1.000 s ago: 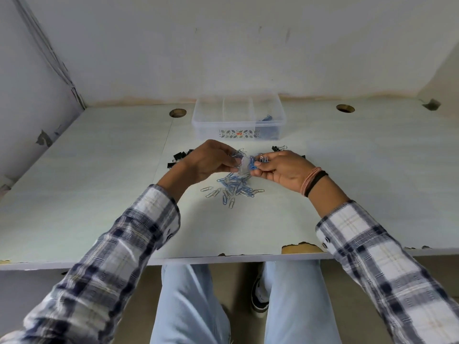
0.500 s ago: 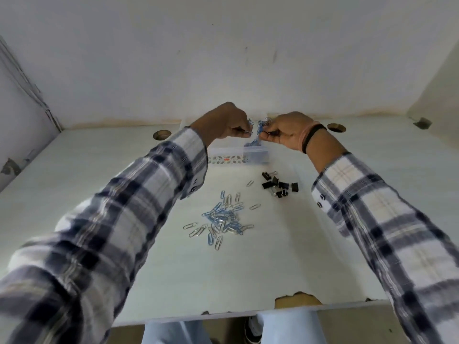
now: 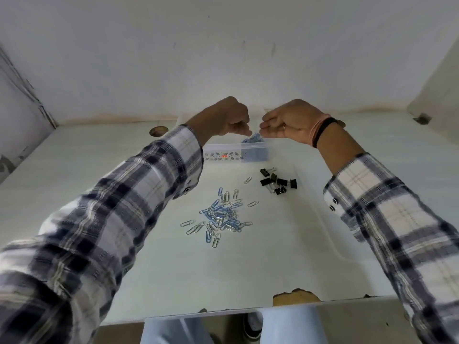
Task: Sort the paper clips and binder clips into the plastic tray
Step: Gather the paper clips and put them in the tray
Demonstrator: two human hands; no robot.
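The clear plastic tray (image 3: 223, 148) stands at the back of the desk, partly hidden by my left sleeve. Blue paper clips (image 3: 252, 140) are heaped in its right compartment. Both hands hover just above that compartment. My left hand (image 3: 224, 120) is curled into a fist with the fingertips right over the heap, and I see nothing in it. My right hand (image 3: 290, 125) has its fingers stretched out and holds nothing. A loose pile of blue and silver paper clips (image 3: 221, 216) lies mid-desk. Several black binder clips (image 3: 278, 182) lie to its right.
The desk sits in a white walled alcove. A round cable hole (image 3: 158, 130) is at the back left. The front edge has a chipped brown patch (image 3: 295, 296). My knees show below the desk edge.
Both hands rose from the pile with blue paper clips and reached over the tray. My right hand has since spread its fingers, and the clips now lie in the right compartment.
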